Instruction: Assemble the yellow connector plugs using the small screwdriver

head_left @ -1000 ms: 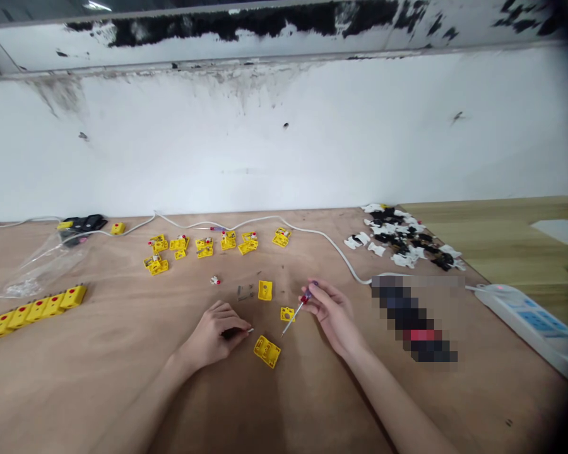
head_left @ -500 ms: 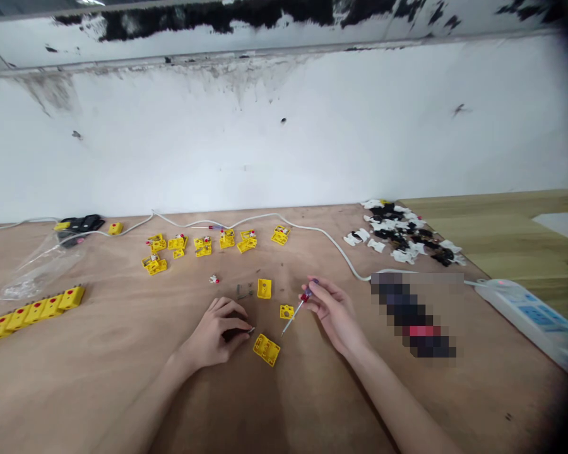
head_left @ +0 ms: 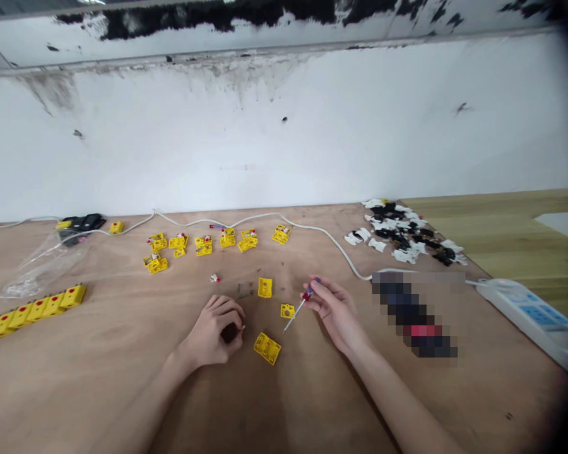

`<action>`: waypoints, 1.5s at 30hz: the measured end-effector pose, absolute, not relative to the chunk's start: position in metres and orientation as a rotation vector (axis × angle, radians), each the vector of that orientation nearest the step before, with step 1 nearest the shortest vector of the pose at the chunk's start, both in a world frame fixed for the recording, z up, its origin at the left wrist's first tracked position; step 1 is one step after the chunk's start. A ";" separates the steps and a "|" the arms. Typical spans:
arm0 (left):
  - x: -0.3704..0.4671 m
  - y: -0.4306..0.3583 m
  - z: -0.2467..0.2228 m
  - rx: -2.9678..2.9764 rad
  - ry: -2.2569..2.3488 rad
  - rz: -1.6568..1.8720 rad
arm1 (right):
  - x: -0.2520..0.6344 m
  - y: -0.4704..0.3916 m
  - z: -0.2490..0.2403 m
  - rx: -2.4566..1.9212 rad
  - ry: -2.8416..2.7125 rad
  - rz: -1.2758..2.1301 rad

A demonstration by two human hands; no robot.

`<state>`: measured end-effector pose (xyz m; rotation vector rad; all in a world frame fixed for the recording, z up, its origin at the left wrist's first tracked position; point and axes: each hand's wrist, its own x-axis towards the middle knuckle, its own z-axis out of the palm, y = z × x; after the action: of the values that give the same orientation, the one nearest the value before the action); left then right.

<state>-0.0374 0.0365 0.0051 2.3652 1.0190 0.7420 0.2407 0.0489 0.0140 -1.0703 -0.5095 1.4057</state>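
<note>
My right hand (head_left: pixel 330 310) holds a screwdriver (head_left: pixel 307 295) by its purple and red handle, its shaft slanting down to the left. The tip is above the table, near a yellow housing (head_left: pixel 267 349) that lies with its hollow side up. My left hand (head_left: pixel 221 329) is left of that housing, thumb and fingertips closed together; a tiny bit of something shows at the fingertips, too small to name. Beyond the hands lie a yellow cover (head_left: pixel 265 287), a small yellow plate (head_left: pixel 287 311), small metal pieces (head_left: pixel 245 290) and a red and white part (head_left: pixel 214 278).
Several opened yellow housings (head_left: pixel 227 238) are lined up towards the wall. A row of yellow units (head_left: pixel 38 310) and a plastic bag (head_left: pixel 42 265) are at left. Black and white pieces (head_left: pixel 404 233), a white cable (head_left: pixel 331 236) and a power strip (head_left: pixel 532 321) lie at right.
The fingers of my left hand have drawn in slightly to the left, and the dark piece that stuck out from them hardly shows now. My right hand keeps its hold on the screwdriver.
</note>
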 end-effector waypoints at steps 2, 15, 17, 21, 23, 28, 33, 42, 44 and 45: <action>-0.038 0.037 0.004 2.377 1.024 0.729 | 0.241 0.049 0.014 -1.067 -0.511 1.407; -0.054 0.045 0.012 2.363 0.917 0.656 | 0.245 0.048 0.014 -1.059 -0.508 1.395; -0.057 0.046 0.013 2.364 0.911 0.621 | 0.245 0.048 0.014 -1.062 -0.510 1.394; -0.059 0.046 0.011 2.354 0.938 0.568 | 0.246 0.048 0.013 -1.062 -0.519 1.390; -0.059 0.045 0.011 2.352 0.933 0.559 | 0.246 0.049 0.012 -1.061 -0.518 1.387; -0.058 0.044 0.008 2.360 0.917 0.556 | 0.246 0.049 0.012 -1.057 -0.529 1.389; -0.054 0.044 -0.002 2.317 0.968 0.622 | 0.245 0.048 0.014 -1.069 -0.530 1.390; -0.054 0.043 0.003 2.326 0.952 0.585 | 0.245 0.048 0.014 -1.068 -0.533 1.388; -0.054 0.042 0.007 2.353 0.930 0.561 | 0.245 0.048 0.014 -1.064 -0.538 1.387; -0.053 0.042 0.008 2.365 0.922 0.555 | 0.245 0.048 0.014 -1.063 -0.539 1.387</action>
<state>-0.0535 0.0417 0.0077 2.3648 0.9219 0.5554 0.2455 0.0479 0.0141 -1.0634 -0.5388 1.3871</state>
